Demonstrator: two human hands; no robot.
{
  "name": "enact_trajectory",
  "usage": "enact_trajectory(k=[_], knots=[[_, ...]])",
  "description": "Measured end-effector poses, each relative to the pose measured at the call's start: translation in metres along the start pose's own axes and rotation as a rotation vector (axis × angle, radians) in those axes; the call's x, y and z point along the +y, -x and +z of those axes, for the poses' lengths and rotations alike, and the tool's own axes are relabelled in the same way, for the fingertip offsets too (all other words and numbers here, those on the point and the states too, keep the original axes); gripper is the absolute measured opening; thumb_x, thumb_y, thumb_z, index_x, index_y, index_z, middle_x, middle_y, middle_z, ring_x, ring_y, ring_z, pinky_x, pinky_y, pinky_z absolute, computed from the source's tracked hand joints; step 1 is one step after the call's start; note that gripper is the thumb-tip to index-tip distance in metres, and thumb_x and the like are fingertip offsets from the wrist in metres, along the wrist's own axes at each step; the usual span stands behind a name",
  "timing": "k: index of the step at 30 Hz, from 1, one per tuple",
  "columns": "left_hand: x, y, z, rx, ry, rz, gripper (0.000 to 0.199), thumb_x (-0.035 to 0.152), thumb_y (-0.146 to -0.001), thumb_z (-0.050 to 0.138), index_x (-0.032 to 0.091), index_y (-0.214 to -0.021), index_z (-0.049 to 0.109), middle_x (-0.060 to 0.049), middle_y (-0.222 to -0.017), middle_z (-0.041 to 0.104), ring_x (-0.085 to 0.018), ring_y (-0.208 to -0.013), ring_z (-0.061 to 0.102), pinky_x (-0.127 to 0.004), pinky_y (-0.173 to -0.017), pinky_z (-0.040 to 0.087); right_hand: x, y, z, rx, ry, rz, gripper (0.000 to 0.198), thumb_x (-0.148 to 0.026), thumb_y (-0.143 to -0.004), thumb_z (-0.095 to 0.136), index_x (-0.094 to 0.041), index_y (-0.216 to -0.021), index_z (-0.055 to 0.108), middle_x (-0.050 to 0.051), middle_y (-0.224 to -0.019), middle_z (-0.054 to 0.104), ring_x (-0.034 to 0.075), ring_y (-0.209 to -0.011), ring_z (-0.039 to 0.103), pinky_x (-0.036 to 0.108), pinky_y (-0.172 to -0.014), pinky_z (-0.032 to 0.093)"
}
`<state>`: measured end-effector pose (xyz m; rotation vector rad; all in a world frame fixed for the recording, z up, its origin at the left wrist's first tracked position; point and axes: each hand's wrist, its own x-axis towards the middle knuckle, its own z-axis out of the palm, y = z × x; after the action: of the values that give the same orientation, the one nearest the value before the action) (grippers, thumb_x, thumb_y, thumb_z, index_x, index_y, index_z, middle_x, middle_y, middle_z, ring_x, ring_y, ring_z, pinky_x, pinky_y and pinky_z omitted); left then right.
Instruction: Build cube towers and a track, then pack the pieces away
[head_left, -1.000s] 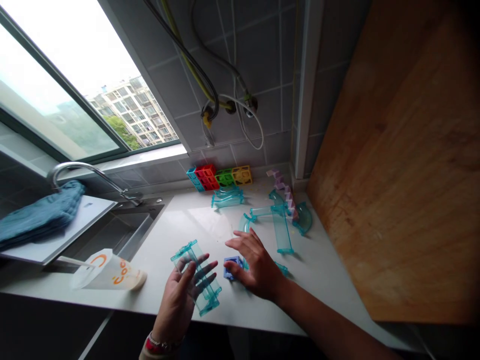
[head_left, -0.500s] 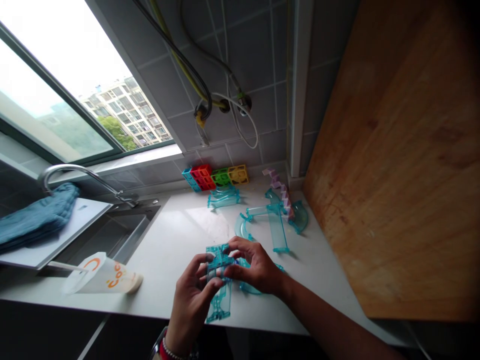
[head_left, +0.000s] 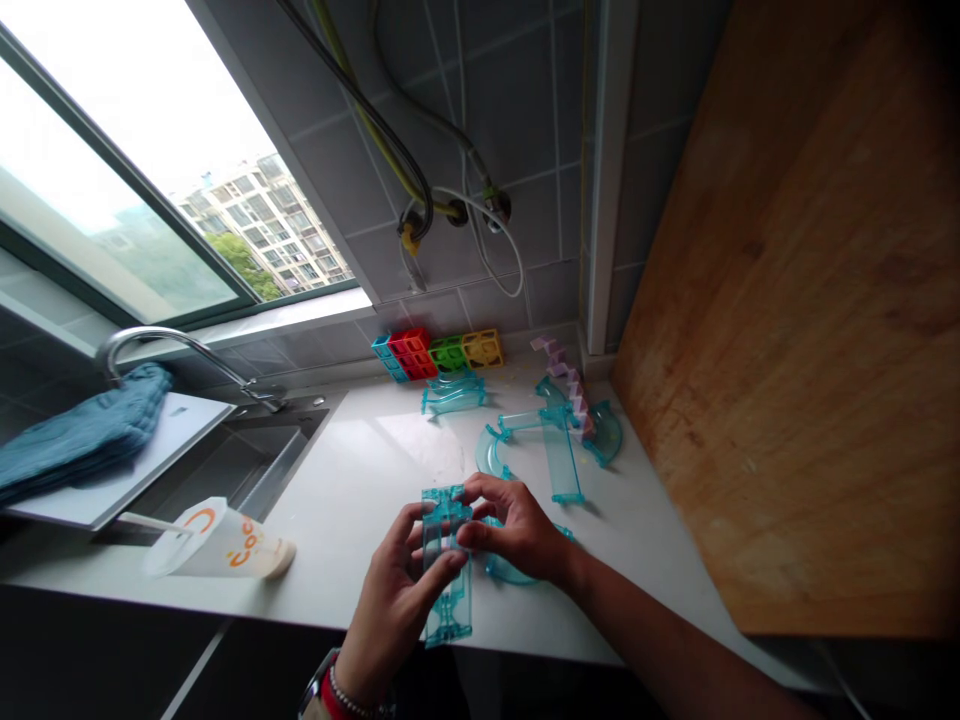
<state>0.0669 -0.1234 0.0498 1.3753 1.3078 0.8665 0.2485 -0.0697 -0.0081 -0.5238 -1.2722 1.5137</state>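
Close to the counter's front edge, my left hand (head_left: 401,595) is closed around a long, clear teal plastic track piece (head_left: 448,625), thumb across its face. My right hand (head_left: 517,525) pinches the upper right side of the same teal plastic, where a smaller part seems to lie against the long one; the fingers hide the joint. Beneath my right hand, a curved teal piece (head_left: 510,573) is partly covered. Beyond it lie another curved track (head_left: 489,455) and a flat straight teal piece (head_left: 561,462).
Red blocks (head_left: 411,352), green and yellow ones line the wall behind wavy teal tracks (head_left: 454,397). A pink zigzag strip (head_left: 564,378) is at the back right. Left are a tipped drink cup (head_left: 225,545), sink (head_left: 277,465) and faucet (head_left: 187,350). A wooden panel (head_left: 787,350) stands right.
The whole view has shifted slightly, so everything appears a little further right. Both hands keep their hold on the teal plastic, with only slight finger movement.
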Motion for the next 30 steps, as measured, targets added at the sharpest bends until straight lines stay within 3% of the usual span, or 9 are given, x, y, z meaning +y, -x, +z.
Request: enact_trajectory(k=[4, 9, 12, 16, 21, 26, 30], knots=[[0.003, -0.005, -0.014, -0.117, -0.137, -0.018, 0.064, 0.03, -0.081, 0.086, 0.028, -0.136, 0.054, -0.011, -0.12, 0.074, -0.028, -0.093, 0.076, -0.035, -0.075, 0.064, 0.004, -0.002, -0.003, 0.094, -0.032, -0.012, 0.048, -0.06, -0.084, 0.077, -0.021, -0.112, 0.075, 0.007, -0.112, 0.067, 0.023, -0.1, 0.067, 0.034, -0.083, 0.058], [0.024, -0.028, -0.056, 0.025, -0.418, 0.116, 0.058, 0.038, -0.083, 0.084, 0.025, -0.135, 0.064, -0.01, -0.11, 0.076, -0.027, -0.093, 0.074, -0.037, -0.078, 0.063, 0.009, -0.004, -0.006, 0.22, -0.019, -0.01, 0.067, -0.059, -0.084, 0.078, -0.025, -0.139, 0.061, 0.012, -0.13, 0.066, 0.024, -0.109, 0.066, 0.037, -0.088, 0.057], [0.045, -0.052, -0.077, 0.124, -0.493, 0.218, 0.06, 0.044, -0.084, 0.082, 0.022, -0.137, 0.066, -0.012, -0.115, 0.076, -0.027, -0.096, 0.073, -0.035, -0.079, 0.061, 0.01, -0.005, -0.007, 0.263, -0.013, 0.01, 0.054, -0.057, -0.09, 0.071, -0.022, -0.131, 0.065, 0.012, -0.123, 0.07, 0.024, -0.107, 0.067, 0.036, -0.087, 0.057], [0.061, -0.096, -0.092, 0.123, -0.465, 0.259, 0.066, 0.054, -0.088, 0.074, 0.015, -0.139, 0.064, -0.015, -0.113, 0.076, -0.027, -0.094, 0.074, -0.036, -0.077, 0.06, 0.01, -0.004, -0.004, 0.279, 0.192, -0.024, 0.031, -0.045, -0.095, 0.067, -0.022, -0.114, 0.072, 0.009, -0.114, 0.072, 0.024, -0.105, 0.067, 0.036, -0.086, 0.055], [0.055, -0.156, -0.095, 0.046, -0.804, 0.352, 0.069, 0.061, -0.093, 0.06, 0.014, -0.143, 0.06, -0.016, -0.109, 0.078, -0.029, -0.089, 0.076, -0.039, -0.071, 0.062, 0.014, 0.0, 0.002, 0.213, 0.59, -0.224, 0.019, -0.024, -0.086, 0.075, -0.023, -0.105, 0.075, 0.008, -0.11, 0.07, 0.026, -0.109, 0.063, 0.042, -0.1, 0.05], [0.033, -0.206, -0.083, -0.076, -0.953, 0.439, 0.05, 0.047, -0.09, 0.068, 0.02, -0.131, 0.069, -0.013, -0.123, 0.076, -0.03, -0.104, 0.075, -0.045, -0.094, 0.059, 0.016, 0.002, 0.003, 0.167, 0.658, -0.205, 0.013, -0.022, -0.088, 0.073, -0.022, -0.101, 0.075, 0.007, -0.105, 0.07, 0.025, -0.105, 0.063, 0.04, -0.097, 0.051], [0.009, -0.23, -0.072, -0.153, -1.059, 0.454, 0.045, 0.035, -0.089, 0.072, 0.018, -0.131, 0.07, -0.014, -0.12, 0.078, -0.03, -0.106, 0.075, -0.046, -0.097, 0.057, 0.015, 0.001, 0.002, 0.175, 0.669, -0.192, 0.011, -0.021, -0.089, 0.071, -0.022, -0.099, 0.075, 0.006, -0.103, 0.071, 0.024, -0.102, 0.063, 0.04, -0.095, 0.051]])
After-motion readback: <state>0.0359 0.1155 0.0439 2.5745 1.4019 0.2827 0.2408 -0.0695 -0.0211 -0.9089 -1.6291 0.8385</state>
